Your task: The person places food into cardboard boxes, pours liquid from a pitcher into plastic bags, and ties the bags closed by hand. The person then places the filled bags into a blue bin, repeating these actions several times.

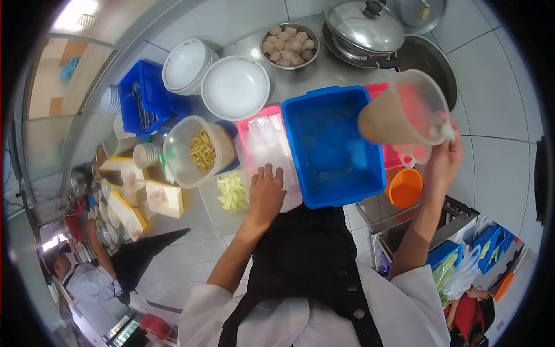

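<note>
A right hand (444,155), fingers clamped on the handle side, tilts a translucent plastic jug (404,110) above a glossy rectangular blue tub (332,150) on the steel counter (329,72). The left hand (266,194) lies flat, fingers loosely spread, on a clear tray (263,139).

— What was the blue tub (332,144) made of?
— Smooth, glossy plastic. The jug (404,110) was cloudy, see-through plastic.
— And the lid (364,26)?
— Shiny metal, like the table (315,75). The white bowls (234,87) looked glazed and glossy; the apron (306,254) was matt black cloth.
</note>
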Available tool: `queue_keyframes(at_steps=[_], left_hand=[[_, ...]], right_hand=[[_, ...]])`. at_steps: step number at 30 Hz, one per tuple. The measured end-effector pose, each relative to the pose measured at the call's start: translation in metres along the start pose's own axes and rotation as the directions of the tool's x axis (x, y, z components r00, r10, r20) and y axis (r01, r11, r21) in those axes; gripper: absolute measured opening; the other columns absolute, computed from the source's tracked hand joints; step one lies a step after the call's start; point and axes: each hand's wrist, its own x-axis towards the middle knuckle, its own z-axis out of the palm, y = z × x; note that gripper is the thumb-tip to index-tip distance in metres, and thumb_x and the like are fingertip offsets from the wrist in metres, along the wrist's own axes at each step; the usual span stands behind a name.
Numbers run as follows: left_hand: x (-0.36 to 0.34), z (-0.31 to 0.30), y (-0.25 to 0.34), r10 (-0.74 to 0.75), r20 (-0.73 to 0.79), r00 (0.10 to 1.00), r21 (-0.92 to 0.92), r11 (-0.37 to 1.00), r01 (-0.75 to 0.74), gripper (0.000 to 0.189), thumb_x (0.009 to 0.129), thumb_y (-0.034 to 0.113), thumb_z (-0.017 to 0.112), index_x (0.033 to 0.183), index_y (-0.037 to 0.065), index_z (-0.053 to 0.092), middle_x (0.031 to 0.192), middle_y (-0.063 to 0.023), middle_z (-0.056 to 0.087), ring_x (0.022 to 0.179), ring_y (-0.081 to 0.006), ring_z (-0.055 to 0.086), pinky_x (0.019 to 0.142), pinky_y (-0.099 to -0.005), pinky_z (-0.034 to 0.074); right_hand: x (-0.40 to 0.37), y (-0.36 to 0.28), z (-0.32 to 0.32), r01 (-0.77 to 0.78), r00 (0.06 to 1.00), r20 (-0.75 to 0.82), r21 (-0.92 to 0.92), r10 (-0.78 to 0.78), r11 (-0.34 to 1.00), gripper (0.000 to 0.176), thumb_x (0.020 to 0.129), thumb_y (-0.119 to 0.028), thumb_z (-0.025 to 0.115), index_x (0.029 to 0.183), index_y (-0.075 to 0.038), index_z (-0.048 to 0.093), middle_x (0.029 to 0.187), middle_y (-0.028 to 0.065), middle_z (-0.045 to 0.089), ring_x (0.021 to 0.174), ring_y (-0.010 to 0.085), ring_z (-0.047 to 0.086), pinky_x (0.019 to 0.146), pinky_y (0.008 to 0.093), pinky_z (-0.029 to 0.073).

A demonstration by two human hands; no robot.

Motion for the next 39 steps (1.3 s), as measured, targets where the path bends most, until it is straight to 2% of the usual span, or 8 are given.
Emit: queue_keyframes(at_steps=[6, 18, 22, 25, 27, 28, 32, 39], left_hand=[[0.009, 0.056, -0.017, -0.083, 0.113, 0.990, -0.044, 0.995, 0.088, 0.013, 0.077, -0.006, 0.055, 0.088, 0.000, 0.058, 0.092, -0.0173, 0.057, 0.090, -0.0328, 0.058, 0.072, -0.0421, 0.050], [-0.002, 0.072, 0.005, -0.119, -0.140, 0.983, -0.208, 0.974, 0.088, 0.032, 0.075, 0.008, 0.067, 0.104, -0.002, 0.059, 0.118, -0.0239, 0.052, 0.111, -0.0422, 0.050, 0.094, -0.0532, 0.041], [-0.013, 0.054, 0.008, -0.041, 0.000, 0.999, -0.339, 0.940, 0.039, 0.034, 0.081, 0.018, 0.067, 0.108, -0.001, 0.059, 0.124, -0.0248, 0.048, 0.119, -0.0434, 0.045, 0.098, -0.0600, 0.036], [-0.014, 0.060, -0.001, -0.074, -0.017, 0.997, -0.472, 0.880, 0.057, 0.028, 0.085, 0.016, 0.064, 0.105, -0.002, 0.060, 0.121, -0.0239, 0.051, 0.116, -0.0433, 0.048, 0.102, -0.0521, 0.037], [-0.013, 0.064, -0.007, -0.083, -0.061, 0.995, -0.568, 0.822, 0.034, 0.025, 0.086, 0.015, 0.063, 0.104, -0.002, 0.060, 0.119, -0.0236, 0.052, 0.114, -0.0430, 0.049, 0.102, -0.0484, 0.039], [-0.013, 0.066, -0.007, -0.039, -0.081, 0.996, -0.634, 0.773, -0.021, 0.023, 0.086, 0.015, 0.061, 0.101, -0.002, 0.061, 0.115, -0.0229, 0.053, 0.111, -0.0412, 0.050, 0.097, -0.0479, 0.040], [-0.010, 0.082, -0.012, -0.036, -0.130, 0.991, -0.731, 0.679, -0.071, 0.021, 0.089, 0.010, 0.056, 0.103, -0.005, 0.059, 0.119, -0.0234, 0.052, 0.112, -0.0405, 0.051, 0.097, -0.0459, 0.041], [-0.007, 0.100, -0.005, -0.312, -0.293, 0.904, -0.696, 0.718, 0.023, 0.026, 0.082, 0.005, 0.060, 0.106, -0.005, 0.058, 0.127, -0.0325, 0.042, 0.118, -0.0483, 0.044, 0.100, -0.0476, 0.041]], right_hand=[[0.037, 0.051, -0.021, 0.025, 0.990, -0.127, -0.217, -0.054, 0.976, 0.033, 0.092, 0.008, 0.042, 0.121, 0.002, 0.056, 0.106, 0.0096, 0.065, 0.085, 0.0128, 0.061, 0.078, 0.0274, 0.050], [0.038, 0.101, -0.004, 0.080, 0.997, 0.021, -0.479, -0.080, 0.874, 0.029, 0.089, 0.005, 0.048, 0.117, 0.004, 0.055, 0.101, 0.0182, 0.065, 0.094, 0.0254, 0.065, 0.085, 0.0345, 0.049], [0.036, 0.106, -0.027, 0.274, 0.962, 0.200, -0.709, -0.188, 0.649, 0.035, 0.087, 0.002, 0.053, 0.122, 0.002, 0.054, 0.103, 0.0222, 0.065, 0.097, 0.0347, 0.064, 0.089, 0.0404, 0.049], [0.028, 0.079, -0.013, 0.422, 0.862, 0.341, -0.893, -0.376, 0.157, 0.039, 0.086, -0.001, 0.057, 0.125, 0.001, 0.054, 0.105, 0.0196, 0.065, 0.099, 0.0348, 0.063, 0.089, 0.0411, 0.049], [-0.004, 0.034, 0.043, -0.130, 0.992, -0.003, -0.081, 0.130, 0.988, 0.039, 0.085, -0.006, 0.062, 0.123, -0.001, 0.056, 0.108, 0.0176, 0.063, 0.102, 0.0344, 0.060, 0.092, 0.0417, 0.047], [-0.026, 0.067, 0.069, 0.510, 0.847, 0.338, -0.302, -0.410, 0.805, 0.032, 0.087, -0.010, 0.061, 0.118, -0.001, 0.058, 0.109, 0.0158, 0.063, 0.102, 0.0326, 0.059, 0.093, 0.0416, 0.046], [-0.098, 0.082, 0.227, 0.636, 0.436, 0.861, -0.089, -0.261, 0.767, 0.025, 0.084, -0.005, 0.061, 0.108, -0.001, 0.061, 0.103, 0.0168, 0.064, 0.093, 0.0363, 0.064, 0.082, 0.0470, 0.050], [-0.127, 0.104, 0.294, 0.815, 0.451, 0.892, -0.396, -0.033, 0.423, 0.034, 0.076, -0.017, 0.072, 0.105, -0.002, 0.062, 0.116, 0.0162, 0.054, 0.107, 0.0359, 0.055, 0.092, 0.0483, 0.047]])
